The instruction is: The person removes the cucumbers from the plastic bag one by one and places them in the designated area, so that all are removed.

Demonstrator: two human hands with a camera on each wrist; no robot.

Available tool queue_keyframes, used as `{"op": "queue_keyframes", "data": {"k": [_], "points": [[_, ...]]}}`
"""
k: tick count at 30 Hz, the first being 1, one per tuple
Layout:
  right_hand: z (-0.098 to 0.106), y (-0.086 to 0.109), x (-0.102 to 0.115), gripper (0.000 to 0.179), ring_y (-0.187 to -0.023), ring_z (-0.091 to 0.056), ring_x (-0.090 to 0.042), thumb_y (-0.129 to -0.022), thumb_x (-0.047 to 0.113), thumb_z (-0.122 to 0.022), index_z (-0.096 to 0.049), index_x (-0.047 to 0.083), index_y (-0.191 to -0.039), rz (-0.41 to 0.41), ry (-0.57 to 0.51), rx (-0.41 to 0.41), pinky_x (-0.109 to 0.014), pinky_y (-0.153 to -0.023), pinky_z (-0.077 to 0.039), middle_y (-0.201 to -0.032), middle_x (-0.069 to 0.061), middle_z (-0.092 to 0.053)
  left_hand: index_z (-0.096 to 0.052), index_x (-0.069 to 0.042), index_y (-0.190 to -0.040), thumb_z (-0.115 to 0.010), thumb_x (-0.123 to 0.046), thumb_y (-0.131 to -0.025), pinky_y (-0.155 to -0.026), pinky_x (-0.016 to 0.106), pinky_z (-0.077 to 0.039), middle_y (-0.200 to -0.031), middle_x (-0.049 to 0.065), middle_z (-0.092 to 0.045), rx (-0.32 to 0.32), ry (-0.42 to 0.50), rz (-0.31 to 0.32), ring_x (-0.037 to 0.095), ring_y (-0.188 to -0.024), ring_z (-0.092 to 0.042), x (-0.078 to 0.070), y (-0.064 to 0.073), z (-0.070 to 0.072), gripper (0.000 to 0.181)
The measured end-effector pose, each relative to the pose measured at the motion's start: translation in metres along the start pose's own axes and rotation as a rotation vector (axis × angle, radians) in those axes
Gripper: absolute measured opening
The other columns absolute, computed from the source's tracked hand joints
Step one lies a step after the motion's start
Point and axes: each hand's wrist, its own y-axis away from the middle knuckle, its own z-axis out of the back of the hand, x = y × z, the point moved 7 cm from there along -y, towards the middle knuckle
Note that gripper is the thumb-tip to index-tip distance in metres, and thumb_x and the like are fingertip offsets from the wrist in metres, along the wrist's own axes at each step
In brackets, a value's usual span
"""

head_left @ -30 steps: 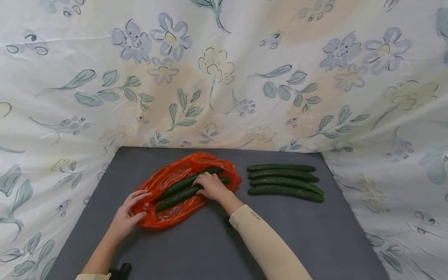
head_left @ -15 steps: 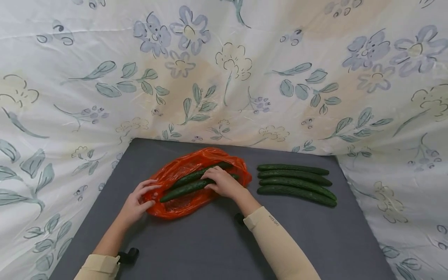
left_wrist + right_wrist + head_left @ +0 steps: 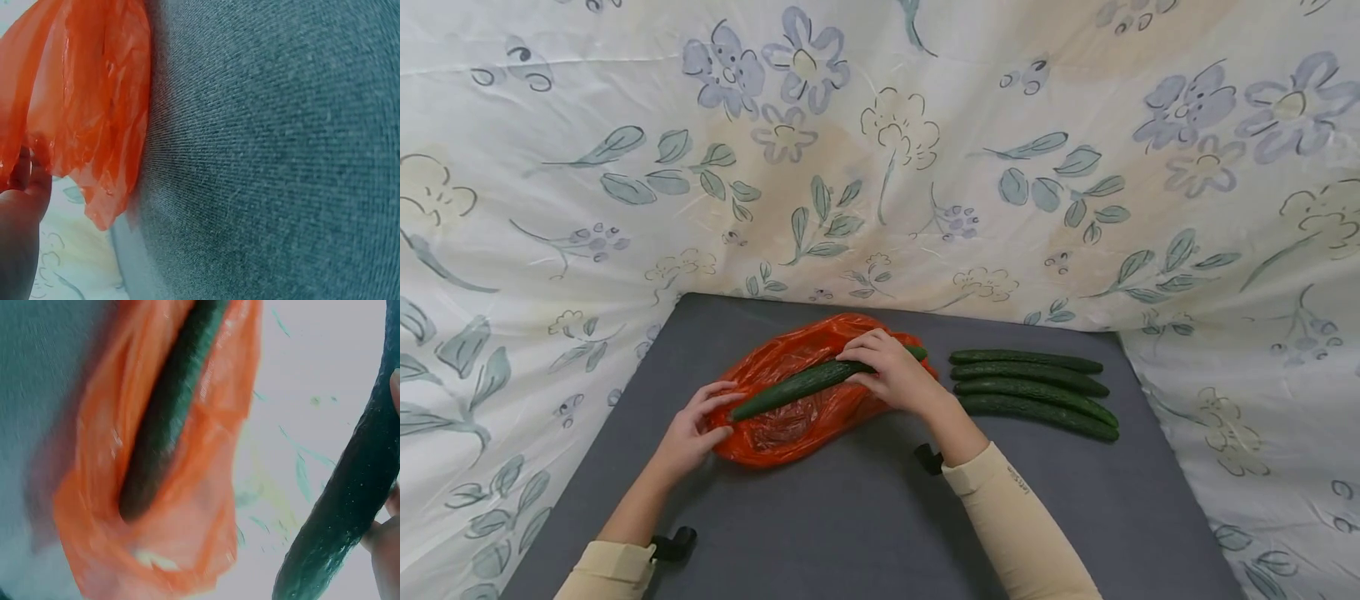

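My right hand [image 3: 898,372] grips a long dark green cucumber [image 3: 801,385] near its right part, above an orange-red plastic bag [image 3: 775,450]. In the right wrist view, fingers hold this cucumber [image 3: 344,500] apart from the bag, where a second cucumber [image 3: 169,419] lies. The held one overlaps that second cucumber in the head view. At the bag's left end, my left hand [image 3: 688,429] holds the plastic, thumb and fingers spread around its edge. The left wrist view shows its fingers partly hidden by the hanging film [image 3: 94,94].
Several cucumbers [image 3: 1037,387] lie side by side on the grey table [image 3: 820,525], right of the bag. A floral curtain [image 3: 910,167] rises behind the table and along both sides. Black wrist devices [image 3: 676,546] sit below the forearms.
My right hand has lifted the nearer cucumber from the bag and moved slightly up and right with it. The left hand stays at the bag's left end. The head view has shifted.
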Motion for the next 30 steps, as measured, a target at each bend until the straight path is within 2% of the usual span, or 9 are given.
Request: {"op": "queue_keyframes", "data": {"k": [4, 13, 20, 30], "points": [[0.022, 0.013, -0.005, 0.036, -0.115, -0.056, -0.024, -0.087, 0.009, -0.078, -0.070, 0.009, -0.122, -0.036, 0.020, -0.029, -0.041, -0.098, -0.049, -0.121, -0.006, -0.066, -0.057, 0.011, -0.133, -0.059, 0.018, -0.089, -0.083, 0.012, -0.051, -0.145, 0.030, -0.035, 0.004, 0.046, -0.007, 0.002, -0.108, -0.060, -0.001, -0.001, -0.001, 0.045], [0.055, 0.067, -0.029, 0.037, -0.116, -0.055, -0.024, -0.086, 0.010, -0.078, -0.070, 0.009, -0.122, -0.172, 0.057, -0.095, -0.042, -0.095, -0.050, -0.122, -0.007, -0.066, -0.058, 0.012, -0.131, -0.059, 0.020, -0.087, -0.084, 0.011, -0.052, -0.143, 0.031, -0.036, -0.002, 0.055, -0.033, 0.007, -0.106, -0.061, 0.000, 0.001, -0.001, 0.044], [0.074, 0.110, -0.045, 0.039, -0.117, -0.054, -0.026, -0.084, 0.006, -0.079, -0.070, 0.009, -0.122, -0.266, 0.080, -0.125, -0.045, -0.095, -0.050, -0.124, -0.008, -0.064, -0.056, 0.015, -0.131, -0.060, 0.021, -0.087, -0.087, 0.012, -0.051, -0.142, 0.033, -0.036, -0.001, 0.079, -0.062, 0.009, -0.105, -0.061, 0.001, 0.004, -0.004, 0.044], [0.087, 0.182, -0.067, 0.039, -0.117, -0.053, -0.029, -0.083, 0.004, -0.079, -0.070, 0.006, -0.121, -0.440, 0.167, -0.104, -0.048, -0.089, -0.050, -0.122, -0.010, -0.064, -0.058, 0.012, -0.131, -0.061, 0.020, -0.087, -0.089, 0.011, -0.049, -0.142, 0.030, -0.038, -0.001, 0.057, -0.075, 0.005, -0.106, -0.061, 0.000, 0.003, -0.006, 0.045]]}}
